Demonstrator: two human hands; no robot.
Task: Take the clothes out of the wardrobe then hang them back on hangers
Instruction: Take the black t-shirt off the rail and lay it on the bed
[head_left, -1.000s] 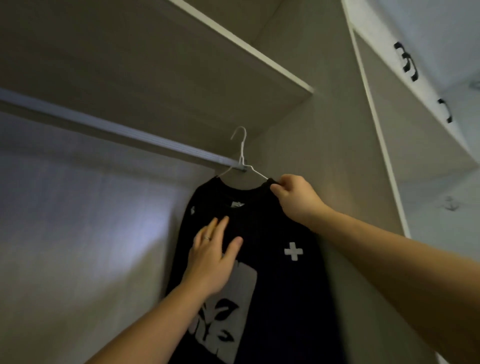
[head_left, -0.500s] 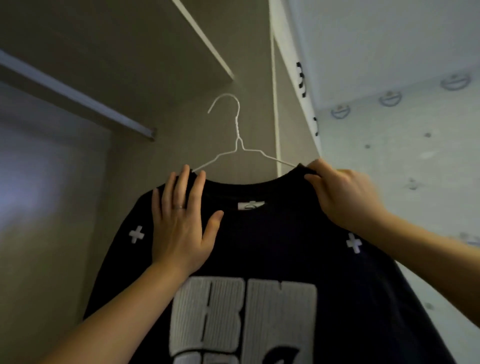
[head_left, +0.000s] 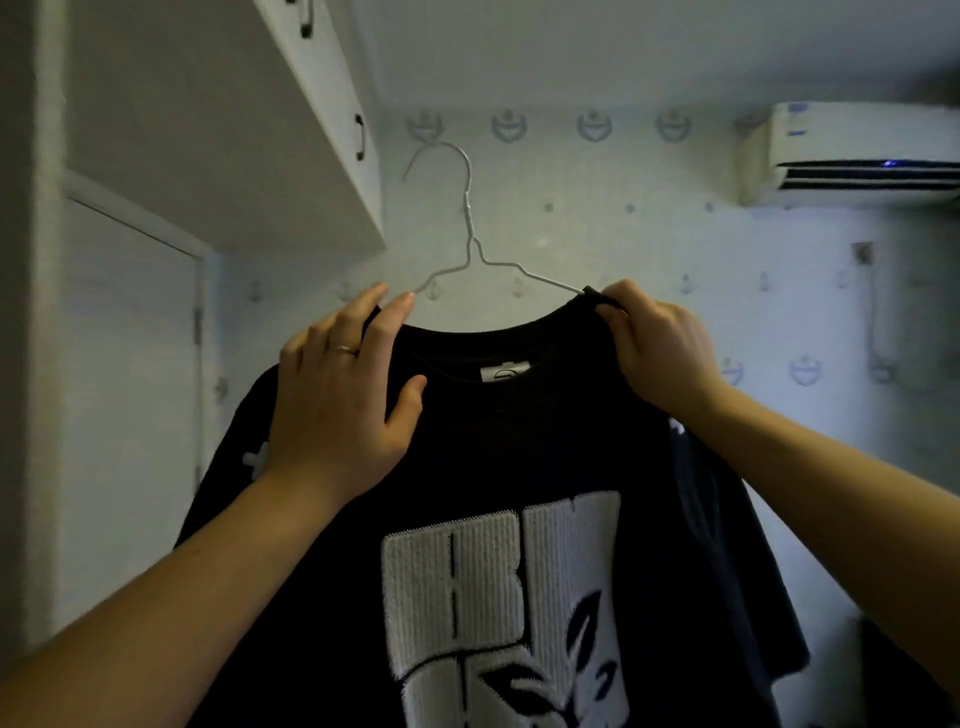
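Forearms come in from the lower left and lower right corners and meet at the shoulders of a black T-shirt (head_left: 519, 457), which fills the lower centre of the frame and faces the camera. A large white print (head_left: 498, 571) of blocky letters and leaves covers its chest, a small white cross (head_left: 255, 460) marks the sleeve at the left, and a pale label (head_left: 504, 371) shows inside the neck.

The left hand (head_left: 337, 400) lies flat on the shirt's shoulder at centre left – fingers straight and pointing up, thumb spread toward the neckline, a ring (head_left: 345, 349) on one finger. Its fingertips reach the collar edge, where the wire emerges. The right hand (head_left: 660, 348), at centre right, has its fingers curled and pinches the collar fabric at the spot where the other wire arm goes into the shirt.

The shirt sits on a thin wire hanger (head_left: 470, 208) whose arms run under both hands – its neck and hook rise above the collar between them, upright and hooked on nothing, in the upper centre.

Farther back, a white wall cabinet (head_left: 208, 130) with dark handles juts out at the upper left, a pale door (head_left: 130, 364) stands below it at the left edge, and a patterned wall (head_left: 623, 234) spans the background. An air conditioner (head_left: 852, 150) is mounted at the upper right
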